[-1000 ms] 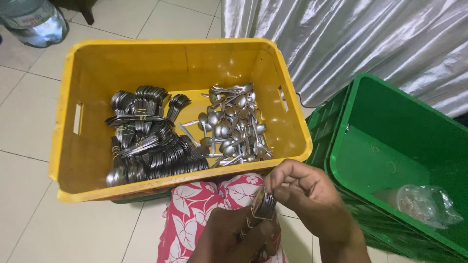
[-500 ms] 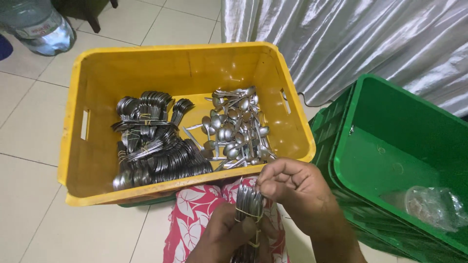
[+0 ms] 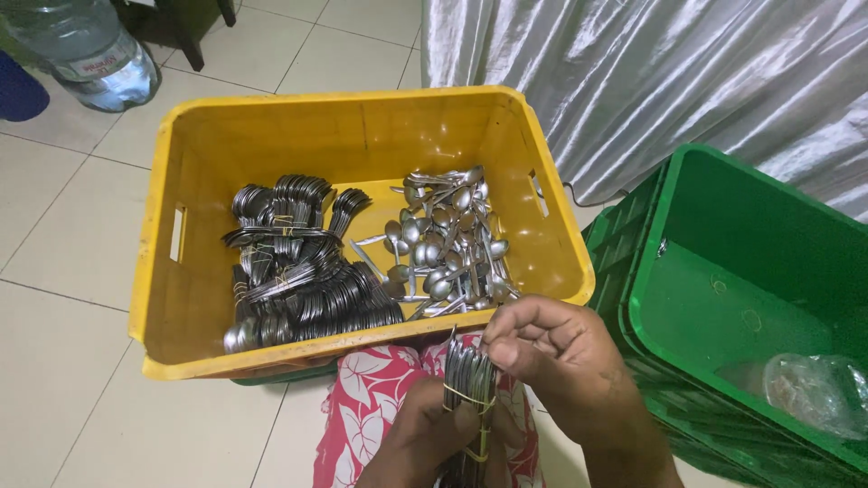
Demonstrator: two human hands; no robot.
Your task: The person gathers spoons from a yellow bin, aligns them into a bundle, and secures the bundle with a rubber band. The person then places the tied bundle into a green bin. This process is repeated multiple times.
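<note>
My left hand (image 3: 425, 440) grips a stacked bundle of metal spoons (image 3: 467, 375) held upright over my lap, with a yellowish rubber band around it. My right hand (image 3: 551, 357) pinches the top of the same bundle from the right. Just beyond my hands stands a yellow plastic crate (image 3: 163, 271). Its left half holds several banded spoon bundles (image 3: 294, 271). Loose spoons (image 3: 448, 244) lie in a heap in its right half.
A green crate (image 3: 723, 271) stands at the right with a clear plastic bag (image 3: 814, 393) inside. Red floral cloth (image 3: 371, 407) covers my lap. A large water bottle (image 3: 86, 45) stands on the tiled floor at the far left. Silver fabric (image 3: 651, 81) hangs behind the crates.
The spoon bundle has risen a little between my hands, and my right hand's fingers have shifted onto its top. The view has tilted slightly downward.
</note>
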